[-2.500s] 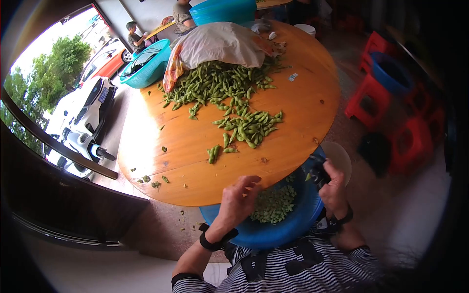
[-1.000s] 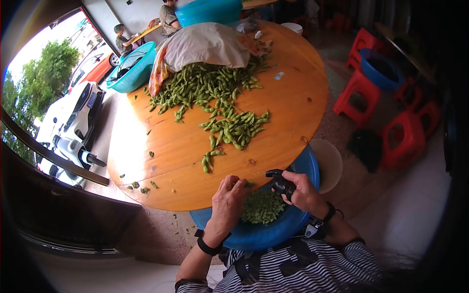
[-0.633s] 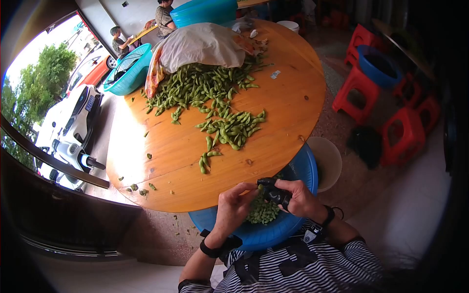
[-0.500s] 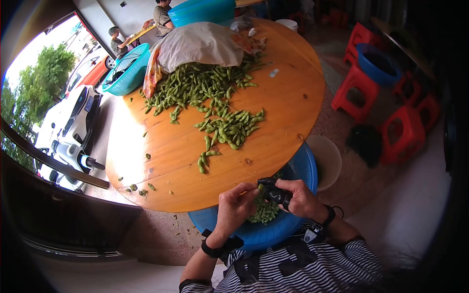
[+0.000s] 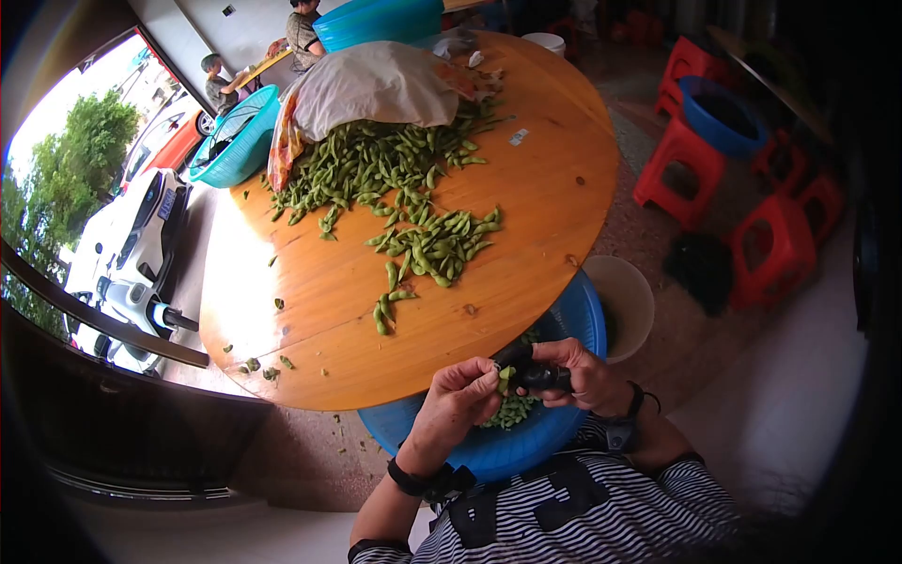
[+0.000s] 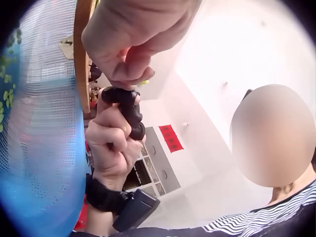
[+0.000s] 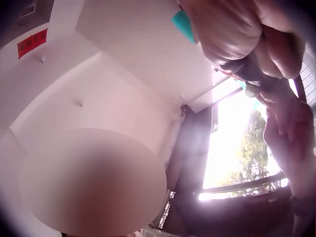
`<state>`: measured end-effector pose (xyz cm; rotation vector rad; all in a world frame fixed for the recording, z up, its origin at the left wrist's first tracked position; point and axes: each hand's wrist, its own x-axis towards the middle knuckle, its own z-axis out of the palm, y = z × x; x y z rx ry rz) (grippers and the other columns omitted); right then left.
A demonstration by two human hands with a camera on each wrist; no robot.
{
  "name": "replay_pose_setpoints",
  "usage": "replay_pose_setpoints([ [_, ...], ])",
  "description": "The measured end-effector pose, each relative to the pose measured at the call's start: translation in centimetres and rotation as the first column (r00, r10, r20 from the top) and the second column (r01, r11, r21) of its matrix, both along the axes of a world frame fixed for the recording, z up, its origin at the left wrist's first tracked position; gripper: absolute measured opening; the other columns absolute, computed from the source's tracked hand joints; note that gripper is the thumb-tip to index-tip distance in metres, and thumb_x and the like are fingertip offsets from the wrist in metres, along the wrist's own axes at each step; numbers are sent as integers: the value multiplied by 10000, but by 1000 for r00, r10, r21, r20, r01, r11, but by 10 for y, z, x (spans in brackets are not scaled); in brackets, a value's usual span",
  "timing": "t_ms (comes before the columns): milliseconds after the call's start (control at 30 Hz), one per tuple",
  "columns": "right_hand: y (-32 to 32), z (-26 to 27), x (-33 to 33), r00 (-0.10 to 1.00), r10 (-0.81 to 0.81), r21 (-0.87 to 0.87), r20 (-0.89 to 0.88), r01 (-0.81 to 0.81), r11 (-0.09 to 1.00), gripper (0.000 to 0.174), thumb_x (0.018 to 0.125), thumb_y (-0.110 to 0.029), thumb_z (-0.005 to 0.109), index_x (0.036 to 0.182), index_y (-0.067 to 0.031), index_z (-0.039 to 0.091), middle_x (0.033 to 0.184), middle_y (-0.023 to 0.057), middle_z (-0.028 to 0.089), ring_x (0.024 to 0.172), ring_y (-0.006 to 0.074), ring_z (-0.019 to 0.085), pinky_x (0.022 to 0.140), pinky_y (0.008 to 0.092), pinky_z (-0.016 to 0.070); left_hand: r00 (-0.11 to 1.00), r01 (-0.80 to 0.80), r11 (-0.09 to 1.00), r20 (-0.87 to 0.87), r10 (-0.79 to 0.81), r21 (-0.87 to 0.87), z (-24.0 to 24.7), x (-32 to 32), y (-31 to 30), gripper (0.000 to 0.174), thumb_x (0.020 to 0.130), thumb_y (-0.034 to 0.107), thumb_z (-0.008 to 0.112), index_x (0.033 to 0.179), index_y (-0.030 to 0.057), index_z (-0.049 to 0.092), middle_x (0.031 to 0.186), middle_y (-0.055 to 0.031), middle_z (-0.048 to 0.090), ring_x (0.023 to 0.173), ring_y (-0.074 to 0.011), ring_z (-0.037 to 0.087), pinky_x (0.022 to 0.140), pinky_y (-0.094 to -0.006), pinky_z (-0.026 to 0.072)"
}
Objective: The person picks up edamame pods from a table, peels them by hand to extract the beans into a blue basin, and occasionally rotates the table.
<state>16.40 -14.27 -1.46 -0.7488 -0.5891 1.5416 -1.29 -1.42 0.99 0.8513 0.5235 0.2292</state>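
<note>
In the head view, my left hand pinches a green edamame pod between thumb and fingers. My right hand meets it from the other side; glossy black coverings show at its thumb and forefinger, pressed to the pod. Both hands are over a blue basin holding pale green shelled beans. The left wrist view shows the left fingertips touching the black-covered tips, the pod mostly hidden. A bit of pod shows between the hands in the right wrist view.
A round wooden table bears a small heap of pods and a large pile partly under a pale cloth. A beige bucket and red stools stand right. Two people are at the back.
The right hand has come left from the basin's far side to meet the left hand. Both now work at one pod over the basin. The head view has shifted slightly.
</note>
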Motion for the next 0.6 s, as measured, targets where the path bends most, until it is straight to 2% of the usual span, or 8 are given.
replay_pose_setpoints([
  [67,-2,7,-1,1000,7,27,-20,-7,1000,536,793,-18,345,1273,-7,583,866,49,636,549,40,456,510,160,372,1000,18,997,-2,-18,-75,2,1,-2,107,927,127,671,940,46,602,735,27,577,570,-33,471,504,-179,343],
  [133,-2,10,-1,962,-15,-48,274,30,998,523,764,-33,369,1231,10,600,841,50,601,616,85,500,574,200,416,999,12,988,32,-17,156,3,6,-7,114,921,114,678,943,48,588,792,30,593,647,-14,493,544,-170,363],
  [167,0,10,-3,962,-16,-47,273,29,998,523,764,-33,369,1231,10,600,841,50,601,616,85,500,574,200,416,999,12,988,31,-17,156,0,9,-11,114,921,114,678,943,48,588,792,30,593,647,-14,493,544,-170,363],
  [233,7,9,-12,688,-279,266,670,129,955,519,707,-51,413,1180,26,611,863,68,572,725,133,524,671,245,439,985,-170,919,51,162,355,-9,14,-19,133,910,114,694,933,50,580,799,41,592,701,-18,513,594,-167,390],
  [267,10,3,-15,638,-358,336,682,161,928,505,651,-67,444,1115,38,615,885,72,549,807,160,518,744,272,434,991,-122,900,-5,136,418,-6,9,-16,142,922,130,683,965,32,590,790,44,595,712,-30,532,611,-180,413],
  [400,9,1,-8,636,-320,292,702,152,944,490,647,-58,437,1094,39,613,851,69,531,789,150,510,734,271,437,985,-117,871,-54,162,477,-16,5,-12,155,939,143,659,992,8,605,729,39,583,668,-44,536,593,-192,423],
  [467,7,1,-6,675,-244,215,696,128,968,466,653,-47,427,1072,36,613,832,42,510,773,115,495,700,250,434,986,-1,727,-120,116,687,-16,2,-7,192,958,171,634,1001,-15,616,658,34,554,584,-50,503,540,-199,396],
  [600,4,8,-7,756,-166,124,634,112,986,466,659,-32,418,1074,27,621,832,10,494,755,74,475,653,219,418,991,-2,722,-94,93,692,-17,-4,1,177,977,161,599,969,-15,621,622,21,535,537,-64,481,510,-215,388],
])
